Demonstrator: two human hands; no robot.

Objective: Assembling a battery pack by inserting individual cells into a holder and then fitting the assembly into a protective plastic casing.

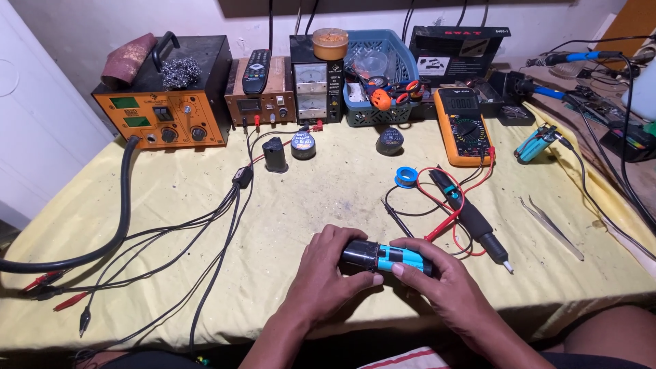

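Note:
Both my hands grip a short cylinder with a black end and a light blue middle [386, 257], held level just above the yellow cloth near the table's front edge. My left hand [328, 270] wraps the black end, thumb underneath. My right hand [444, 280] closes over the blue end, thumb pressed against the blue part. A black soldering iron [471, 220] lies just right of my hands beside red and black probe leads [451, 205].
An orange rework station [164, 116], a small supply with a remote on top [260, 96] and a black metered power supply [316, 89] line the back. An orange multimeter [463, 126], blue basket [383, 75], tweezers [550, 225], and black cables at the left [205, 232] lie around.

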